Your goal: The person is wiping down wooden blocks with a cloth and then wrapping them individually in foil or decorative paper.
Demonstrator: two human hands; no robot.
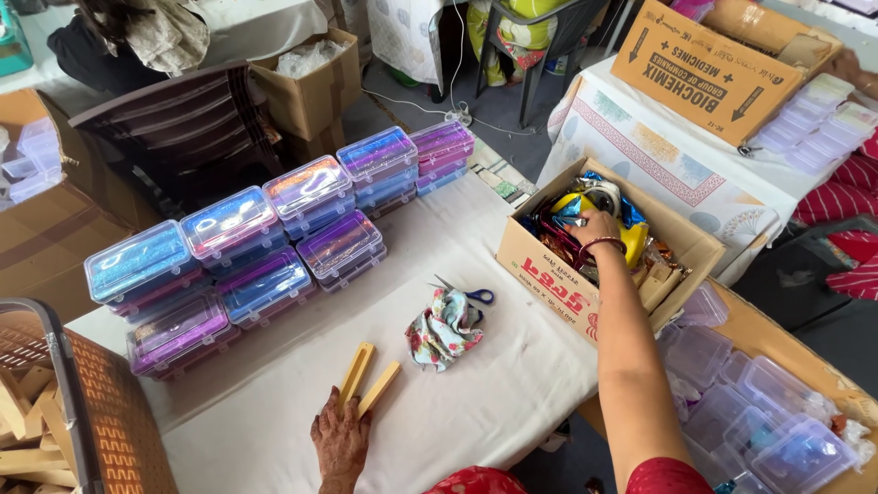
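Note:
My left hand (340, 441) rests flat on the white cloth of the table (512, 393), its fingertips touching two yellow wooden sticks (366, 377) that lie side by side. My right hand (596, 226), with bangles on the wrist, reaches into an open cardboard box (547, 270) at the table's right edge. That hand sits among shiny coloured wrappers and ribbon rolls (585, 206); its fingers are hidden, so a grip cannot be told. Between the hands lie a floral cloth bundle (444, 327) and blue-handled scissors (472, 295).
Several clear plastic boxes of glittery material (274, 247) are stacked in rows on the table's left half. Empty clear boxes (759, 412) pile up at lower right. A brown chair (183, 128), more cartons, another person's back (128, 37) and a second table (677, 155) stand beyond.

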